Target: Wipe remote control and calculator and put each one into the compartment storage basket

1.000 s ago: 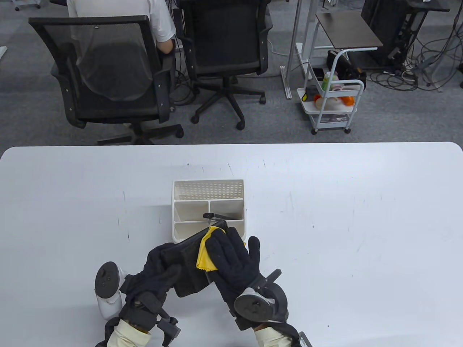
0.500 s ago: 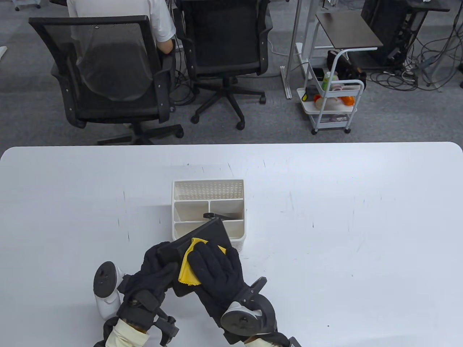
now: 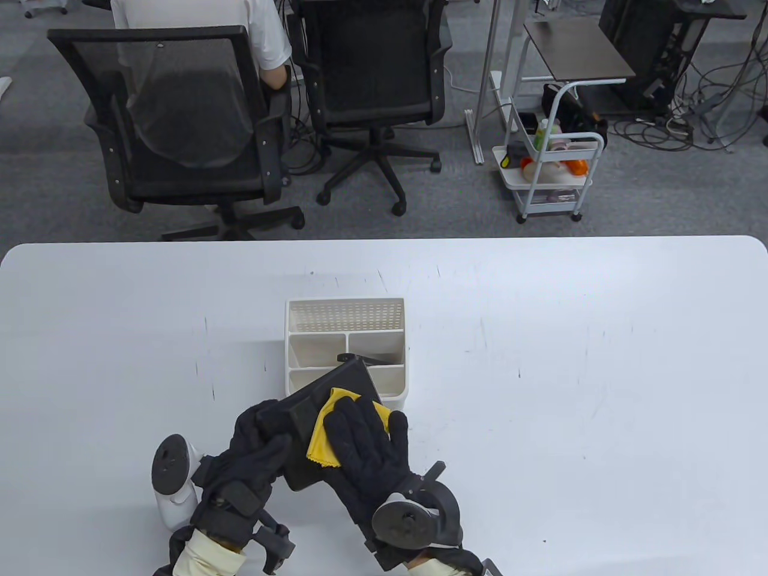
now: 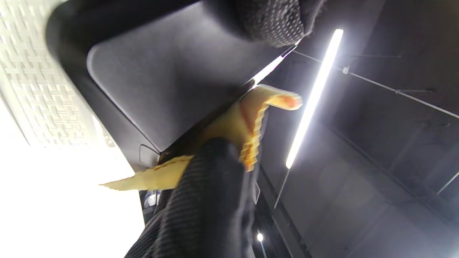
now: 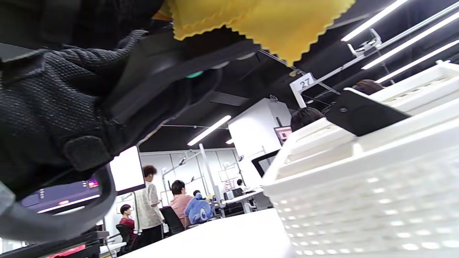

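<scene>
Left hand [image 3: 255, 441] at the near-left, fingers [image 3: 267, 453] curled round the near end of the calculator [image 3: 336, 384], thumb on top, gripping it clear of the bench [image 3: 570, 360]. Calculator tilted, blank back face up, far corner reaching over the near edge of the compartment storage basket [image 3: 294, 336]. In the left wrist view, smooth dark underside of the calculator [image 4: 172, 75] overhead, a gloved fingertip at its top edge.

Yellow cloth [image 3: 321, 438] spread on the calculator's upper face, just right of the left fingers, its pinked edge showing toward the near side. Right hand [image 3: 366, 447] laid flat over the cloth, fingers [image 3: 351, 420] extended and spread, pressing cloth against calculator, curled round nothing.

Basket standing on the bench just beyond both hands, perforated section at the far side. Black remote control [image 3: 360, 359] lying in the right middle compartment, one end poking up near the calculator's far corner; seen in the right wrist view as a dark slab [image 5: 362, 111] resting across the white basket rim.
</scene>
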Motion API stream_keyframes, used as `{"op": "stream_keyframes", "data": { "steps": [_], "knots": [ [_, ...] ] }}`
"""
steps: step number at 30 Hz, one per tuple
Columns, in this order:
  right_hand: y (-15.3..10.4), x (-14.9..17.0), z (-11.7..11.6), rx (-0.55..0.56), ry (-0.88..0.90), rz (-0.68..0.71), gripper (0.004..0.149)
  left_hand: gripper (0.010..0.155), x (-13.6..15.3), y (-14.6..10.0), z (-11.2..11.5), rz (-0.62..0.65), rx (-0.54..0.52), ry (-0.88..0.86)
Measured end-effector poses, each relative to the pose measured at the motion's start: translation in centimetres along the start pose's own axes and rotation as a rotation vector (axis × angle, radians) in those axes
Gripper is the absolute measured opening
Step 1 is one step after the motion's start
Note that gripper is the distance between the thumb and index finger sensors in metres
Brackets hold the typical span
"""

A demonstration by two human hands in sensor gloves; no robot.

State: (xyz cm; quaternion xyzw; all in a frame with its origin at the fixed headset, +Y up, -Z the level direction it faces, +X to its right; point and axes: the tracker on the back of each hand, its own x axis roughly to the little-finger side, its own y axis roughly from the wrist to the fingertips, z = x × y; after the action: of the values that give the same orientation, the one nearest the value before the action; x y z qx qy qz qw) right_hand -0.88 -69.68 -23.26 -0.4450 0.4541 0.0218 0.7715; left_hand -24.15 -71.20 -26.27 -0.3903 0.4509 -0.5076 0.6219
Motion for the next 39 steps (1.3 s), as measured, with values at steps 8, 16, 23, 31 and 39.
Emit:
{"op": "stream_keyframes", "data": {
  "steps": [8,16,23,31,39],
  "knots": [
    [0.5,1.2,0.7,0.042,-0.018,-0.125,0.063,0.057,0.0,0.2,0.5,-0.006,0.054,0.014],
    [-0.4,1.1,0.4,-0.014,0.001,-0.08,0.061,0.057,0.0,-0.1,-0.6,-0.003,-0.029,-0.071],
    [-0.2,-1.3,-0.6,-0.049,-0.055,0.105,0.062,0.057,0.4,0.0,-0.8,-0.024,-0.006,-0.092],
    [0.5,0.0,0.0,-0.026,-0.03,0.003,0.064,0.057,0.2,0.3,-0.2,-0.027,0.058,0.0],
    [-0.1,1.0,0.1,-0.056,-0.047,-0.029,0.064,0.057,0.1,-0.1,-1.1,-0.013,-0.043,-0.104]
  ]
}}
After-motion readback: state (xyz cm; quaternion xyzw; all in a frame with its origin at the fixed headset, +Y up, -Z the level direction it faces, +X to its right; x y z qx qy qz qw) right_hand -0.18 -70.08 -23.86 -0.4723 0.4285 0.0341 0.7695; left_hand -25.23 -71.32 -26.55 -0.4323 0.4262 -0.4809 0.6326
